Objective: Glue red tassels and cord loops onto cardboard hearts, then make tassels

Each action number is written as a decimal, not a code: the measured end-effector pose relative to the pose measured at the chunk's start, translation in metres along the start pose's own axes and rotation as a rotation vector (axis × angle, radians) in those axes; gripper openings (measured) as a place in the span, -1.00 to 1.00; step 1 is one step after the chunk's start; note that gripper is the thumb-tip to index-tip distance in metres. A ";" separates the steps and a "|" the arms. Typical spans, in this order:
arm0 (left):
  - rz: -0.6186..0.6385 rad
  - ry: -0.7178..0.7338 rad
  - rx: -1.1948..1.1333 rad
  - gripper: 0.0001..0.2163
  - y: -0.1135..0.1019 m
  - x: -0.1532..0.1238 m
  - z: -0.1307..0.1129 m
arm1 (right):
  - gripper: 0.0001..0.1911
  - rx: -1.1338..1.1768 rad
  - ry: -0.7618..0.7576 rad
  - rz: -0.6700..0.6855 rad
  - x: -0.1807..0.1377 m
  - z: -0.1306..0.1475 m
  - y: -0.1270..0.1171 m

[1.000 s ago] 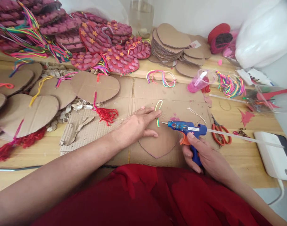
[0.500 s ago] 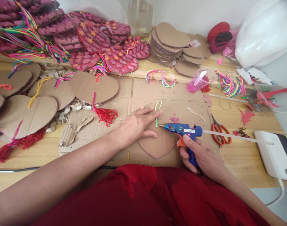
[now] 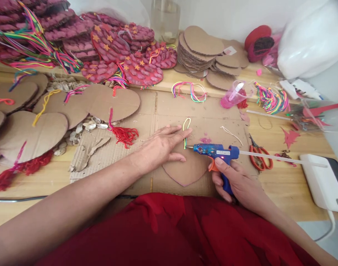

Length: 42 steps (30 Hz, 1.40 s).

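A heart-shaped cardboard piece (image 3: pixel 185 173) lies in front of me, partly under my left hand (image 3: pixel 164 146). That hand rests flat with its fingers stretched out, and the fingertips press on a looped yellow-green cord (image 3: pixel 187 122) at the top of the heart. My right hand (image 3: pixel 235 177) is wrapped round the handle of a blue glue gun (image 3: pixel 217 151), with fingers at its orange trigger. The metal nozzle touches or nearly touches the cord's lower end, just right of my left fingertips. A long clear glue stick (image 3: pixel 268 157) sticks out of the gun's back.
Orange-handled pliers (image 3: pixel 260 157) lie right of the gun, near a white power box (image 3: pixel 320 181). Cardboard hearts with tassels (image 3: pixel 33 131) cover the left. Behind stand decorated pink hearts (image 3: pixel 110 44), stacked cardboard hearts (image 3: pixel 203 40), a cord bundle (image 3: pixel 189 92) and a plastic cup (image 3: pixel 232 98).
Almost nothing differs. The glue gun and my right hand have shifted very slightly to the right; my left hand stays on the cord.
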<state>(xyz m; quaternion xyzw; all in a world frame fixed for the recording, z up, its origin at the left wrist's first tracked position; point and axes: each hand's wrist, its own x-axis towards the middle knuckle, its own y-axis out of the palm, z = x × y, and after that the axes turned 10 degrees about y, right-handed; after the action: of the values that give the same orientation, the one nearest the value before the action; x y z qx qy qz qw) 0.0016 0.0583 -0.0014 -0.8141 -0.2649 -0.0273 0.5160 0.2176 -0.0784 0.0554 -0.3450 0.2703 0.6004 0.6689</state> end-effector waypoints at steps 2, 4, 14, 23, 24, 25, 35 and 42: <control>0.004 0.000 -0.001 -0.26 0.000 0.000 0.000 | -0.53 -0.053 -0.029 -0.046 -0.004 0.003 0.003; -0.001 0.004 0.000 -0.26 0.000 0.000 0.001 | -0.53 -0.100 -0.051 -0.096 -0.008 0.006 0.006; 0.006 -0.006 0.001 -0.28 -0.001 0.002 0.000 | -0.52 -0.243 -0.156 -0.185 -0.015 0.005 0.010; 0.023 -0.022 -0.010 -0.28 -0.002 0.002 -0.002 | -0.56 -0.595 -0.370 -0.334 -0.017 0.008 0.004; 0.019 -0.020 -0.011 -0.28 -0.002 0.002 -0.002 | -0.59 -0.613 -0.398 -0.353 -0.017 0.009 0.003; 0.015 -0.019 -0.012 -0.28 -0.002 0.002 -0.002 | -0.62 -0.632 -0.423 -0.374 -0.017 0.009 0.003; 0.011 -0.016 -0.012 -0.27 0.000 0.001 0.001 | -0.60 -0.819 -0.425 -0.467 -0.017 0.005 0.001; 0.006 -0.004 -0.014 -0.28 -0.001 0.000 0.001 | -0.57 -0.742 -0.408 -0.447 -0.018 0.005 0.001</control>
<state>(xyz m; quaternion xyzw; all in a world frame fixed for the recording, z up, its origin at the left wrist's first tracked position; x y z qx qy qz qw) 0.0011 0.0594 -0.0013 -0.8184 -0.2634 -0.0258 0.5100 0.2141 -0.0854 0.0724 -0.4852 -0.1798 0.5531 0.6529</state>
